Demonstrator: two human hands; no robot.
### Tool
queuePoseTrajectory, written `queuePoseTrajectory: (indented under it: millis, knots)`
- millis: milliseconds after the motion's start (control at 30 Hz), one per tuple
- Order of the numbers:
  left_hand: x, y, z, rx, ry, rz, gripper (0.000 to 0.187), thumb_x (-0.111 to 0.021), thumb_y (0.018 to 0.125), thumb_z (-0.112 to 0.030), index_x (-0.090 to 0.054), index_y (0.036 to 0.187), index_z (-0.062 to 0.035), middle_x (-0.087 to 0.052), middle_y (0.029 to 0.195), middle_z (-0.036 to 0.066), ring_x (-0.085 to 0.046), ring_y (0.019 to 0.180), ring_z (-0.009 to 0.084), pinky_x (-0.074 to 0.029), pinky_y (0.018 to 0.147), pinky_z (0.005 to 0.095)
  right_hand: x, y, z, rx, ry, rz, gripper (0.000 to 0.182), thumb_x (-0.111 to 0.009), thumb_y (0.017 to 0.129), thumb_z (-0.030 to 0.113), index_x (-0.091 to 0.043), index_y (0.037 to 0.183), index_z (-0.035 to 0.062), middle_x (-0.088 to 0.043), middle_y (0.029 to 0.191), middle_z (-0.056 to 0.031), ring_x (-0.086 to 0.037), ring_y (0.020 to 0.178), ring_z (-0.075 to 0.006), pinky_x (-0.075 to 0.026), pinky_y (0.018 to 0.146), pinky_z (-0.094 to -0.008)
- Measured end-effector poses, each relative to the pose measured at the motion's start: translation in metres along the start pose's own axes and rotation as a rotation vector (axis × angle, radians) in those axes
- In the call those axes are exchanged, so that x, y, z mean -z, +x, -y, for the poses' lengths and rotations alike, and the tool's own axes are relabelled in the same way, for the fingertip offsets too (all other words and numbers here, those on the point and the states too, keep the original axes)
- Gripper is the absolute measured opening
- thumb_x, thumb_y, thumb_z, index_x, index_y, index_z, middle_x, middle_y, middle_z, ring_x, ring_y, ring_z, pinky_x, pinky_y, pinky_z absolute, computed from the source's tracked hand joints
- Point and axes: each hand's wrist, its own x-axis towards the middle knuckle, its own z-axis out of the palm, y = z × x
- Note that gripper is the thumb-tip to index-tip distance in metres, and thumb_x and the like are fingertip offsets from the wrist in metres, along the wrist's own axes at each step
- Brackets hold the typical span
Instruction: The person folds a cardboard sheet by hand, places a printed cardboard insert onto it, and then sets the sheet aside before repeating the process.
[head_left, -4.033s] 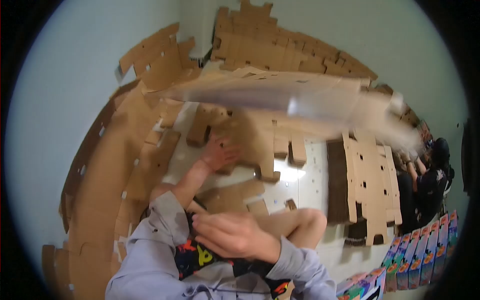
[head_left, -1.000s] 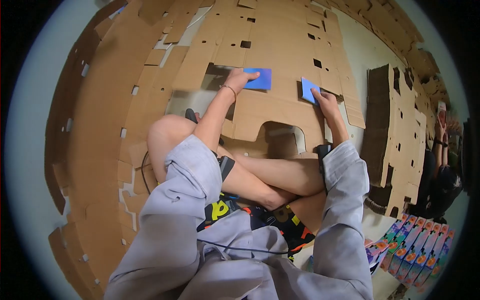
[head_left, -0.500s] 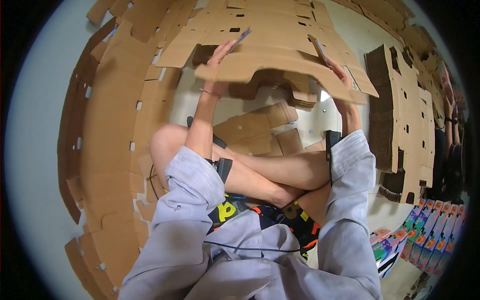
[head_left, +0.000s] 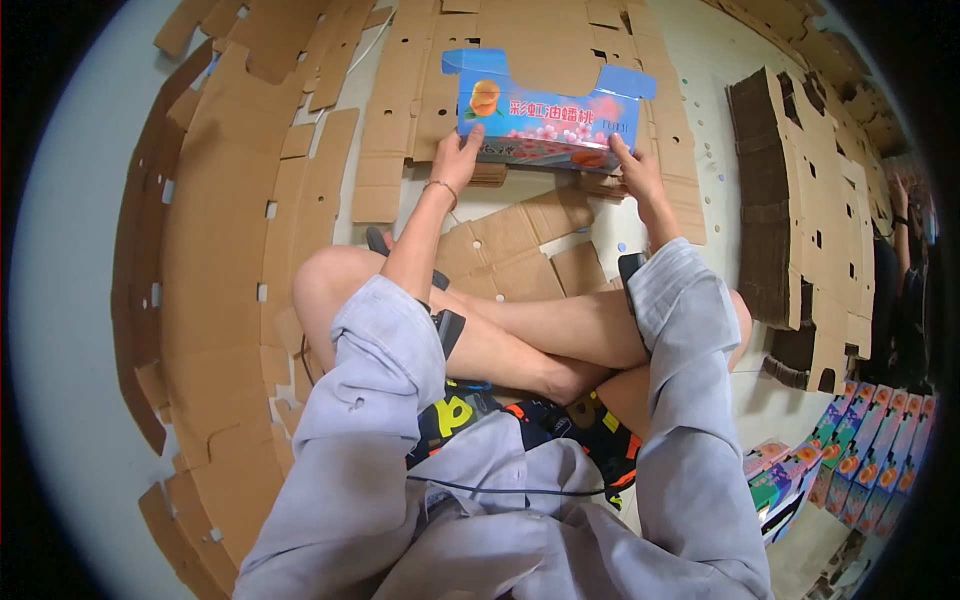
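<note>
Blue peach-printed carton, one (flaps raised): my twelve o'clock, left hand and right hand grasping its lower corners. Open floor strip: beyond its right edge, bounded by cardboard stack, two o'clock.

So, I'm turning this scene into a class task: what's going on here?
Someone sitting cross-legged is holding a blue printed carton with both hands, the left hand at one end and the right hand at the other. Flaps stick out at its upper corners. Brown cardboard lies flat beyond it. Off to the right are a cardboard stack and a row of printed boxes.
</note>
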Motion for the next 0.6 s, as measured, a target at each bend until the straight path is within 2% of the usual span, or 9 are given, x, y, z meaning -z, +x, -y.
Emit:
queuePoseTrajectory:
  millis: [67,167,300,400,467,567,600]
  knots:
    - [0.008,0.008,0.004,-0.141,0.180,0.017,0.049,-0.056,0.088,-0.046,-0.060,0.099,0.0020,-0.060,0.081,0.005,-0.053,0.074,0.0124,-0.046,0.063,0.0277,-0.006,0.012,-0.013,0.243,-0.152,-0.132,0.053,-0.060,0.084,0.050,-0.061,0.105,0.0018,-0.063,0.091,-0.0086,-0.060,0.073,-0.0168,-0.047,0.065,-0.0300]
    - [0.005,0.014,0.013,-0.194,0.094,-0.005,0.045,-0.058,0.088,-0.042,-0.062,0.092,0.0023,-0.056,0.071,0.001,-0.045,0.067,0.0088,-0.039,0.064,0.0262,-0.011,-0.010,0.010,0.244,0.224,-0.048,0.040,-0.058,0.089,0.040,-0.061,0.100,0.0014,-0.060,0.091,-0.0008,-0.052,0.078,-0.0069,-0.041,0.073,-0.0242]
    - [0.000,0.023,0.016,-0.211,-0.043,0.022,0.037,-0.058,0.090,-0.037,-0.063,0.092,-0.0002,-0.054,0.076,-0.002,-0.044,0.070,0.0084,-0.039,0.066,0.0265,-0.019,0.013,-0.015,0.225,0.529,0.001,0.034,-0.060,0.089,0.036,-0.062,0.098,0.0037,-0.062,0.090,-0.0008,-0.052,0.079,-0.0061,-0.040,0.071,-0.0224]
    - [-0.001,0.030,0.022,-0.166,-0.232,0.100,0.034,-0.058,0.090,-0.036,-0.062,0.096,-0.0025,-0.057,0.085,-0.002,-0.047,0.079,0.0082,-0.039,0.074,0.0257,-0.025,0.018,-0.021,0.186,0.572,-0.073,0.044,-0.059,0.088,0.037,-0.061,0.103,-0.0039,-0.062,0.097,-0.0056,-0.054,0.088,-0.0129,-0.041,0.080,-0.0277]
    - [-0.007,0.028,0.024,-0.159,-0.439,0.131,0.035,-0.058,0.090,-0.037,-0.062,0.099,-0.0035,-0.059,0.092,-0.002,-0.048,0.086,0.0080,-0.038,0.081,0.0251,-0.035,0.027,-0.027,0.188,0.650,-0.134,0.045,-0.060,0.087,0.038,-0.062,0.102,-0.0045,-0.062,0.096,-0.0064,-0.054,0.086,-0.0130,-0.042,0.078,-0.0277]
    - [-0.013,0.034,0.032,-0.138,-0.520,0.115,0.040,-0.058,0.090,-0.039,-0.059,0.105,-0.0024,-0.060,0.100,0.000,-0.049,0.094,0.0084,-0.035,0.088,0.0255,-0.040,0.042,-0.031,0.199,0.685,-0.190,0.046,-0.061,0.085,0.038,-0.062,0.098,-0.0066,-0.062,0.092,-0.0075,-0.055,0.082,-0.0134,-0.043,0.074,-0.0290]
    - [-0.014,0.034,0.031,-0.125,-0.523,0.113,0.040,-0.058,0.090,-0.039,-0.060,0.104,-0.0021,-0.060,0.099,0.001,-0.049,0.092,0.0087,-0.036,0.086,0.0255,-0.041,0.044,-0.029,0.201,0.682,-0.199,0.047,-0.062,0.084,0.038,-0.063,0.096,-0.0074,-0.062,0.091,-0.0079,-0.056,0.080,-0.0136,-0.044,0.072,-0.0296]
